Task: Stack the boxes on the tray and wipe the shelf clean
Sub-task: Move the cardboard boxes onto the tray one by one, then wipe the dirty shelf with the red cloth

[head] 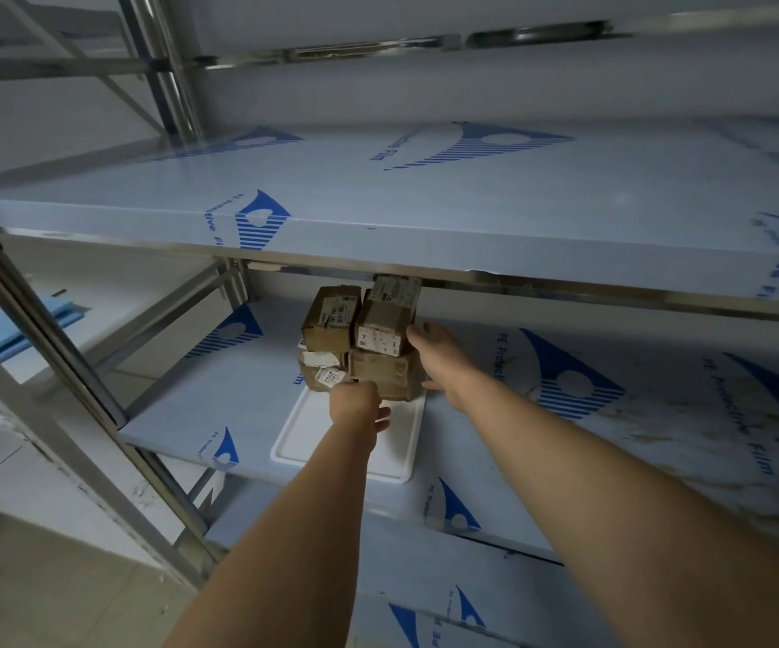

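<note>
Already the cardboard boxes [363, 341] sit two tiers high at the white tray's [313, 453] far end. The right hand [434, 355] presses straight fingers against the stack's side; the left hand [357, 404] touches its front, fingers hidden. An uneven push could topple the upper boxes onto the stained shelf [635, 413].

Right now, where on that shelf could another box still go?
The near half of the flat white plastic tray, in front of the stacked brown cardboard boxes, is bare. The film-covered shelf lies open to the right. Above the stack it is crowded: barely any gap.
</note>
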